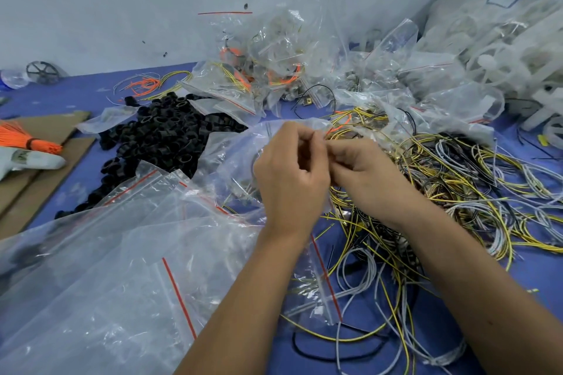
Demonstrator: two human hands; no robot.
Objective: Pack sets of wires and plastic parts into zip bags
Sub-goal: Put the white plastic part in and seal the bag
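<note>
Zip bags [128, 253] lie in a loose heap over the worktop's [79, 91] near-left corner, black plastic rings [164, 137] piled just behind them. Mid-worktop, the person's left hand [289, 173] and right hand [362, 173] meet, fingers curled, both pinching the mouth of one small clear bag [240, 158]; whether it's already filled is hard to tell. Looks like the sealing or opening step. Further right, a tangle of yellow, grey and black wires [457, 179] runs to the right edge. Next move probably needs a steady pinch along the zip strip.
</note>
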